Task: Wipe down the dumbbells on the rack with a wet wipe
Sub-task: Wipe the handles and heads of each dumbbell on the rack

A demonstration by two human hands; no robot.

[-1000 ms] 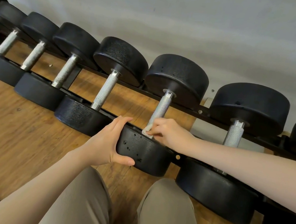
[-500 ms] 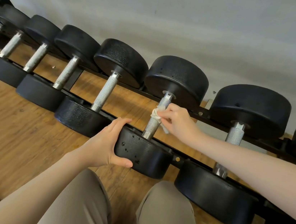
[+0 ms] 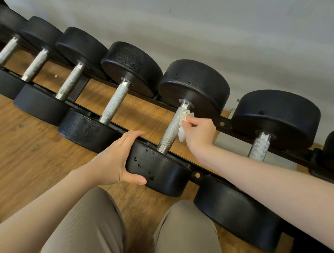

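The right hand (image 3: 200,134) had travelled up the knurled handle (image 3: 172,127) of the dumbbell being cleaned: a second earlier it was down at the near end of the bar, against the front head, and now it sat close under the far head (image 3: 195,85), fingers curled and pinching the crumpled wet wipe (image 3: 184,124) against the bar's right side. That climb suggested one full pass along the handle was nearly complete, though only one side of the bar appeared to be in contact with the wipe, so the rest of its circumference probably still needed attention. The left hand (image 3: 117,162) had not shifted; it gripped the near head (image 3: 158,169) of the same dumbbell, fingers over the top edge and thumb under the front face, steadying the weight on the rack (image 3: 221,124). Dark wet-looking spots showed on that near head. The dumbbell lay across the rack's rails in the middle of the row, with others just beside it to either side, and whether those had been wiped could not be told. The rack stood over a wooden floor (image 3: 20,149) against a pale wall.
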